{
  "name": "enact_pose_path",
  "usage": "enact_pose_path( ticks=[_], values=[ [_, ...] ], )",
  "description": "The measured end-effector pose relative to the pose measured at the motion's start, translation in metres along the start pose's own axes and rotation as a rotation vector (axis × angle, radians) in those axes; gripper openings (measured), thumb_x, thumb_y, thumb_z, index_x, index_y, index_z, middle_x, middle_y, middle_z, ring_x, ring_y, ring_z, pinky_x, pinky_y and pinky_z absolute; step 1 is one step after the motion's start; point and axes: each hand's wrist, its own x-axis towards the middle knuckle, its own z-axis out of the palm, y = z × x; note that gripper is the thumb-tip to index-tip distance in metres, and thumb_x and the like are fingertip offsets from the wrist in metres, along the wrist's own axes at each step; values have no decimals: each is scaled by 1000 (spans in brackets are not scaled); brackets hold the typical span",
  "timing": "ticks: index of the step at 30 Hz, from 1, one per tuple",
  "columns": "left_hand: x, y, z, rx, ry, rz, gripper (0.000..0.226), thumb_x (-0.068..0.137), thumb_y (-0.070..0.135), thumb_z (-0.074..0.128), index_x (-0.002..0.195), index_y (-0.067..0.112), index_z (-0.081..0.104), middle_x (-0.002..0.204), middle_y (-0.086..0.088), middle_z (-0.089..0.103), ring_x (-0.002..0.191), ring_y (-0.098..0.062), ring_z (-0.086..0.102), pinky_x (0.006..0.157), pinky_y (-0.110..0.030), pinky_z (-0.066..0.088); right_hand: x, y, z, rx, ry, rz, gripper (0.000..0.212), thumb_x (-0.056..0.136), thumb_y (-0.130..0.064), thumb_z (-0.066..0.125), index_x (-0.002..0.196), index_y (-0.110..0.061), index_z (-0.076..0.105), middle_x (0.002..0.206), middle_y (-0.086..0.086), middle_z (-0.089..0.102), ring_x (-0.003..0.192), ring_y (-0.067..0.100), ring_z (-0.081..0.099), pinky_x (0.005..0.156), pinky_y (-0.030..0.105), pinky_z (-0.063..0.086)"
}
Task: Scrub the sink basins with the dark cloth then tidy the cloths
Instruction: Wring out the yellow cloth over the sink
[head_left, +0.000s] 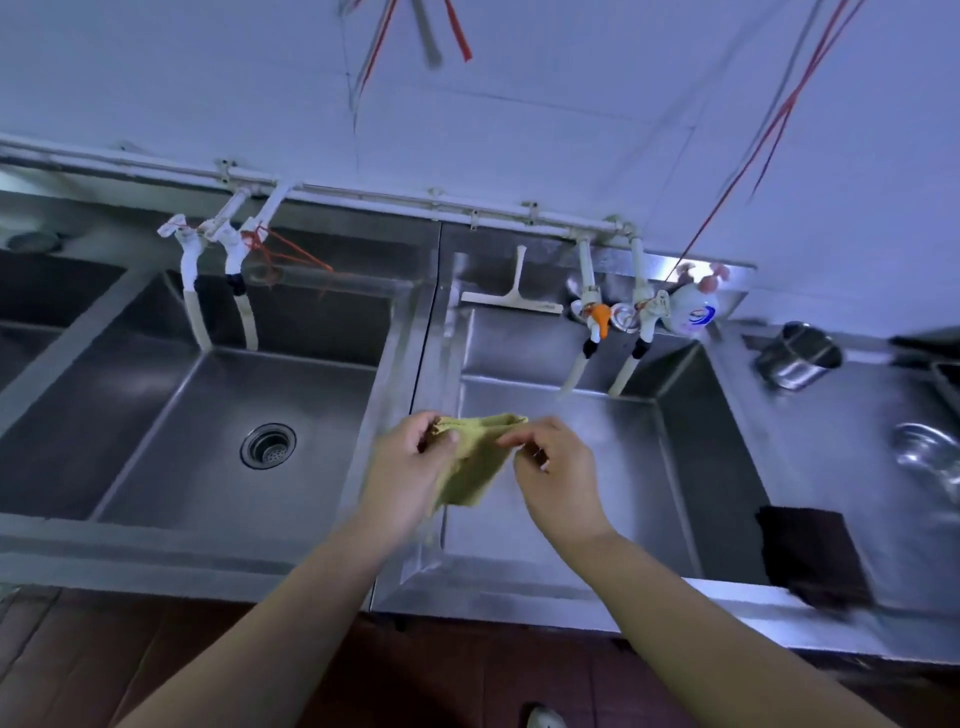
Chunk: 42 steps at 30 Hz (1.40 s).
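Left hand (410, 467): in the middle of the picture, fingers curled, pinching the top left corner of the yellow cloth (475, 470).
Right hand (558, 467): just right of it, fingers pinching the top right edge of the same cloth. The fingertips look blurry.
Yellow cloth: held up between both hands, over the strip between the two basins. Its lower part hangs down and the left hand hides some of it.
Dark cloth (810, 556): lying flat on the steel counter (857, 426) at the lower right, beside the right basin (613, 488). Its near edge is blurry.
Left basin (208, 447): left of the middle, with a round drain (268, 445) in the bottom.
Right basin: its drain cannot be seen; the hands and arms cover part of the floor.
Taps: two white ones (213, 244) above the left basin, two more (618, 322) above the right.
Squeegee (514, 299): white, leaning on the back ledge of the right basin.
Soap bottle (693, 312): white, at the upper right; the label is too blurry to read.
Steel cup (797, 356): on the counter at the right.
Far right edge: a shiny bowl (930, 457), cut off by the frame.
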Motion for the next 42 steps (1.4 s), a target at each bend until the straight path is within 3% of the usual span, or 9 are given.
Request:
enact_pose_path(
  ticks=[2, 5, 10, 13, 20, 25, 27, 32, 42],
  values=[
    [6, 9, 16, -7, -30, 29, 6, 92, 15, 57, 87, 18, 60, 78, 1, 60, 69, -9, 54, 64, -16, 41, 7, 18, -20, 33, 119, 191, 38, 79, 7, 54, 92, -29, 58, 94, -11, 54, 83, 5, 53, 70, 19, 45],
    [17, 20, 42, -5, -113, 41, 13, 94, 16, 54, 83, 10, 55, 71, 1, 50, 63, -10, 46, 53, -10, 35, 16, 47, -43, 336, 67, 435, 37, 81, 7, 57, 111, -14, 53, 103, -6, 58, 90, 11, 55, 70, 19, 45],
    [41, 24, 99, -87, -152, -36, 14, 93, 28, 56, 87, 15, 59, 78, -3, 57, 73, -15, 52, 68, -29, 40, 23, 87, -85, 624, -33, 590, 9, 87, -2, 57, 89, -8, 63, 81, 4, 63, 78, 19, 54, 78, 32, 44],
    [55, 22, 145, -74, -127, -84, 16, 96, 25, 51, 87, 13, 57, 79, -5, 56, 74, -18, 52, 69, -32, 40, 32, 111, -118, 489, 6, 593, 12, 94, -10, 54, 83, -10, 59, 80, 7, 60, 78, 21, 54, 81, 40, 48],
    [95, 22, 295, -78, -69, -214, 25, 95, 25, 52, 89, 1, 54, 75, -5, 47, 70, -17, 43, 61, -30, 34, 82, 193, -217, 41, 132, 453, 10, 96, -24, 49, 89, -20, 54, 76, -6, 58, 71, 9, 53, 65, 28, 42],
    [123, 27, 413, -120, -331, -501, 2, 85, 10, 66, 86, 10, 64, 73, -3, 65, 58, -13, 60, 51, -20, 44, 124, 280, -294, -84, 198, 534, 6, 96, -21, 49, 93, -18, 53, 75, -10, 56, 73, 14, 54, 62, 28, 35],
    [134, 23, 453, -51, -418, -549, 8, 81, 2, 65, 83, 10, 66, 75, -4, 66, 63, -16, 62, 55, -23, 48, 140, 315, -320, -125, 193, 566, 8, 96, -21, 49, 97, -15, 55, 77, -5, 58, 79, 20, 56, 66, 29, 38],
    [176, 22, 527, 50, -348, -469, 15, 85, 12, 57, 99, 9, 61, 96, -8, 65, 85, -23, 63, 69, -34, 52, 183, 377, -366, -331, 108, 591, 19, 98, -27, 43, 108, -13, 53, 85, 0, 56, 85, 27, 55, 65, 31, 35],
    [231, -2, 579, 158, -233, -411, 23, 84, 6, 58, 107, 10, 60, 97, -5, 61, 94, -25, 60, 85, -38, 52, 248, 435, -369, -535, 53, 602, 24, 100, -33, 37, 109, -14, 48, 91, 11, 64, 76, 29, 52, 62, 32, 32]
  ],
)
